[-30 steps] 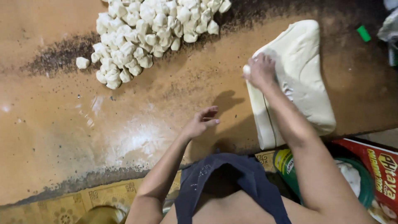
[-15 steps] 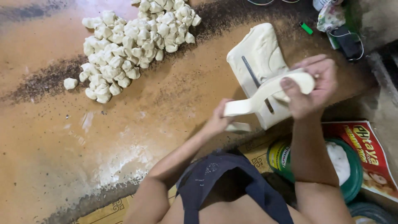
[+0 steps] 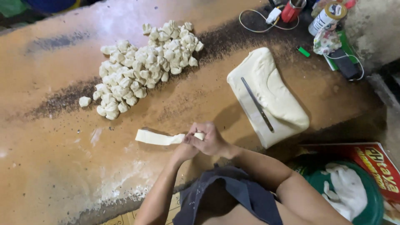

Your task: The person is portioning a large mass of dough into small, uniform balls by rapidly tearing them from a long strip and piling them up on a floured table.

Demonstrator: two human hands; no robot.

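Observation:
A long strip of pale dough [image 3: 156, 137] lies on the brown worktop [image 3: 58, 166], its right end gripped by both hands. My right hand [image 3: 213, 141] closes over that end, and my left hand [image 3: 186, 146] pinches it just beneath. A big slab of dough [image 3: 273, 91] sits to the right with a long knife [image 3: 257, 105] lying on top. At the back left is a heap of several small dough pieces [image 3: 143, 66], with one loose piece [image 3: 85, 101] apart at its left.
Cables, a red cup [image 3: 293, 9], a printed can [image 3: 324, 18], a green lighter [image 3: 303, 51] and a phone [image 3: 343, 62] crowd the back right corner. A green bowl with white dough [image 3: 354, 191] and a red printed box [image 3: 383, 166] lie at the lower right.
The cut strip came off the slab and moved left and down onto the worktop. Both hands now meet at its right end. The knife lies on the slab.

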